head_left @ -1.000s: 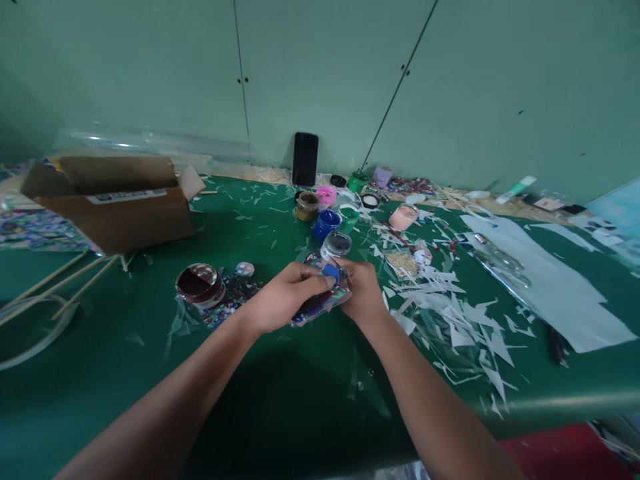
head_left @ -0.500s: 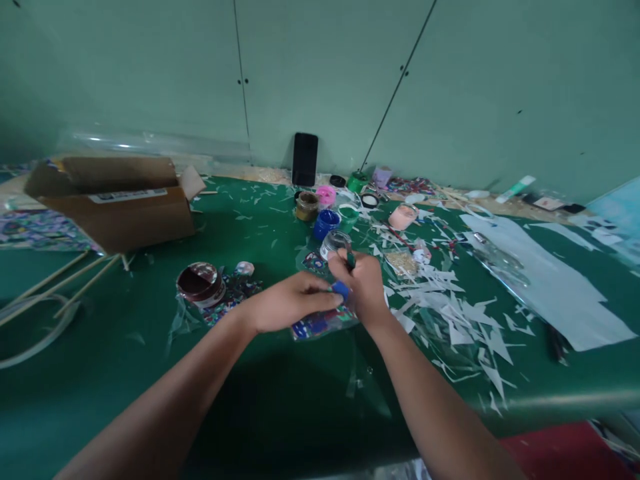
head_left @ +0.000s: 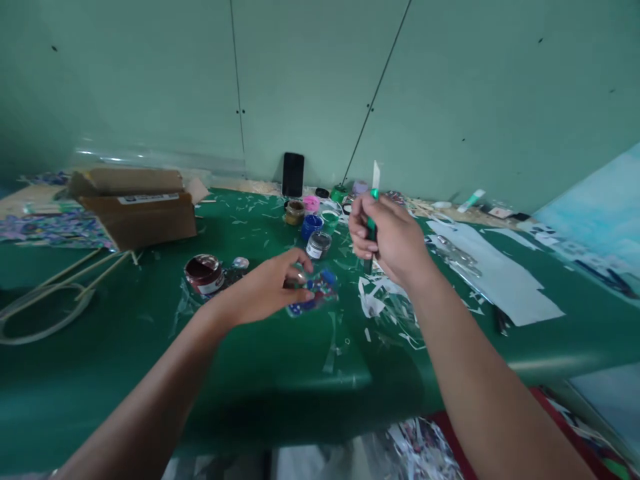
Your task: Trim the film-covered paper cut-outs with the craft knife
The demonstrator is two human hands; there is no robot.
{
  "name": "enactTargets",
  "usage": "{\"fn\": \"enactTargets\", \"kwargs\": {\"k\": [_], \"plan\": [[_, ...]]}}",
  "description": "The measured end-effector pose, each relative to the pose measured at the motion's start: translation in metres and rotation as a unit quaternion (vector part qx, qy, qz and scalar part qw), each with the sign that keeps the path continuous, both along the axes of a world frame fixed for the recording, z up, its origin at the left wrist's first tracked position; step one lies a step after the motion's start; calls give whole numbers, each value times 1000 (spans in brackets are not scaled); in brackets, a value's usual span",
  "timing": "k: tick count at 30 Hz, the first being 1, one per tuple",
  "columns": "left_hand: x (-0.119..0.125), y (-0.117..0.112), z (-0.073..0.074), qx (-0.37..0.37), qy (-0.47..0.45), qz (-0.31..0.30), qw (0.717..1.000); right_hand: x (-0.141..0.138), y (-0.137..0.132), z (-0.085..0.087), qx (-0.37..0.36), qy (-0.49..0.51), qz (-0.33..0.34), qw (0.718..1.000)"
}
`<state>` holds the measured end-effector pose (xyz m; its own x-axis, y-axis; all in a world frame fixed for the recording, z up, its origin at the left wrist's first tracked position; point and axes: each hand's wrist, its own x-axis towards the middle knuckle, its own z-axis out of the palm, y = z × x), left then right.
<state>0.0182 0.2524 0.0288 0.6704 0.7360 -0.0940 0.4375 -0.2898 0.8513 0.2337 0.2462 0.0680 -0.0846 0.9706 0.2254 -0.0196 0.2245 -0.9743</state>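
My right hand (head_left: 387,239) is raised above the green table (head_left: 280,373), its fingers closed round a green-handled tool (head_left: 372,223) whose pale tip points up. My left hand (head_left: 273,287) rests low on the table with its fingertips pinched on the edge of a small multicoloured blue-and-red piece (head_left: 315,297) lying flat. Just beyond the piece stands a small jar with a dark lid (head_left: 318,245).
Several small paint pots (head_left: 311,215) cluster at the back near a black phone (head_left: 293,174) leaning on the wall. A dark red open jar (head_left: 204,273) sits left, an open cardboard box (head_left: 135,208) far left, wooden sticks (head_left: 75,273) beside it. White paper scraps (head_left: 385,297) and sheets (head_left: 493,273) lie right.
My right hand has lifted off the coloured piece and risen up and to the right with the green tool. My left hand stays on the piece. The camera has tilted and shifted.
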Motion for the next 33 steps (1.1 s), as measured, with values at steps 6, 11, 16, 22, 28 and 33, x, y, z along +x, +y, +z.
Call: {"fn": "enactTargets", "kwargs": {"k": [6, 11, 16, 22, 28, 33], "plan": [[-15, -47, -17, 126, 146, -19, 981, 5, -33, -40, -23, -258, -31, 966], [-16, -70, -40, 373, 219, 48, 900, -4, -61, -66, -12, -393, -36, 919], [-23, -102, -66, 415, 153, 32, 896, -10, -74, -75, -7, -471, -19, 882], [-20, -135, -94, 485, 169, 83, 854, -23, -81, -83, 47, -581, 26, 812], [-13, -140, -96, 465, 171, 109, 862, -40, -77, -84, 121, -679, 57, 721], [-14, -143, -95, 440, 171, 139, 870, -50, -73, -83, 156, -701, 85, 691]]}}
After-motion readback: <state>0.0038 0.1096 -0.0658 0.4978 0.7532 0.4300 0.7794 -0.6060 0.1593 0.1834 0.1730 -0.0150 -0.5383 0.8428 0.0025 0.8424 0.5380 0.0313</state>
